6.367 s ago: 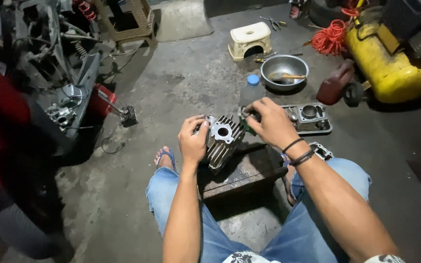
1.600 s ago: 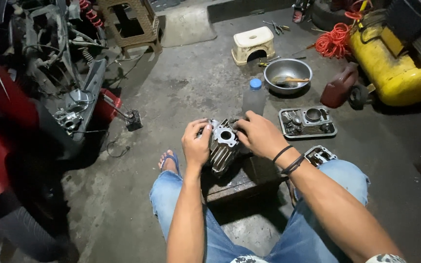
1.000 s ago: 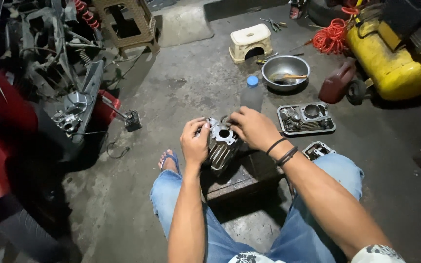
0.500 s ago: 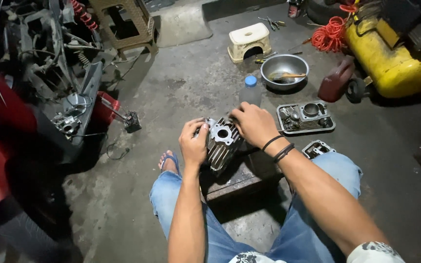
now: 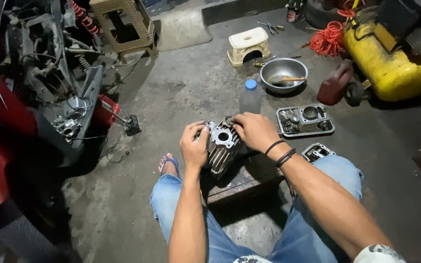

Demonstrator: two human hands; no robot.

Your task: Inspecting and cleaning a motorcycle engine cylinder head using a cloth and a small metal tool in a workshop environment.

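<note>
1. While the person sits with both knees spread, blue jeans (image 5: pixel 313 229) frame a low dark block (image 5: pixel 242 178) on which a finned engine cylinder (image 5: pixel 221 146) rests, tilted with its bore facing up.
2. Left of the cylinder, the left hand (image 5: pixel 194 144) curls around its side, fingers closed against the fins and thumb up by the top face.
3. Right of the cylinder, the right hand (image 5: pixel 252 130) lies over the top edge, fingertips pinched at the rim; whether they grip a small part there cannot be told. Black bands (image 5: pixel 279 152) circle that wrist.
4. Just right of the cylinder and lower, a small metal cover (image 5: pixel 317 151) lies beside the knee.
5. Beyond the cylinder, a clear bottle with a blue cap (image 5: pixel 250 96) stands close behind the hands.
6. Farther right of the cylinder sits a metal tray of engine parts (image 5: pixel 305 121), with a dark red jug (image 5: pixel 334 84) behind it.
7. Far beyond the cylinder stand a steel bowl (image 5: pixel 283 74), a cream step stool (image 5: pixel 248 45) and a yellow compressor tank (image 5: pixel 391 61).
8. Well left of the cylinder, a stripped motorcycle (image 5: pixel 49 87) fills the edge.
</note>
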